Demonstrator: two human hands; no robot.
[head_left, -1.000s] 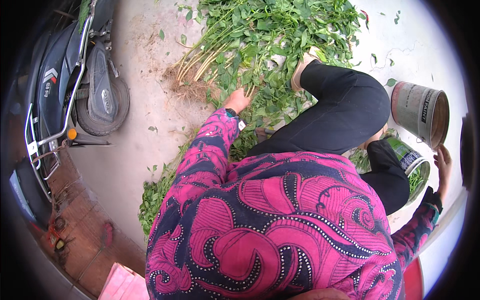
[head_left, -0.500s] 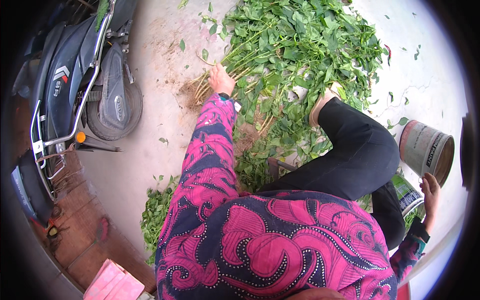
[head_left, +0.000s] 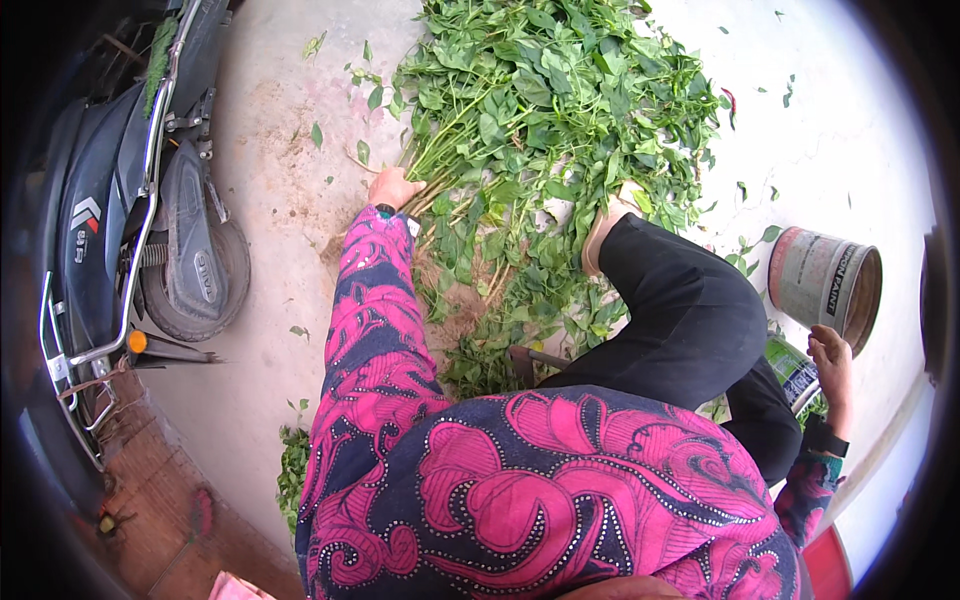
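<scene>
"While the wearer's patterned top (head_left: 560,490) fills the picture at six o'clock, what lies beyond it?"

"A wide heap of leafy green plants (head_left: 560,110) spreads over the pale floor (head_left: 270,330) from twelve to one o'clock. Its bare stems gather toward eleven."

"And next in size?"

"A dark scooter (head_left: 100,210) with a silver rail, between nine and ten. Then a bent leg (head_left: 690,300) in black trousers at three, reaching in to the heap's edge."

"Anything near the leg?"

"A grey bucket (head_left: 812,280) just past the knee, also at three, its round opening facing the outer edge. Just beside it, a little below three, is a smaller green tub (head_left: 788,370) with green bits of plant in it, partly hidden by the leg."

"Where are the hands?"

"The right hand (head_left: 832,368) is between three and four, over the tub's outer side, fingers loosely bent and holding nothing. I can't tell whether it touches the tub. The left hand (head_left: 395,188), at eleven, is on the lower ends of the stems. Its fingers are mostly hidden, so I can't tell whether they are closed around them."

"The smallest thing?"

"One red chilli (head_left: 729,107) on the floor toward two, just right of the leaves."
</scene>
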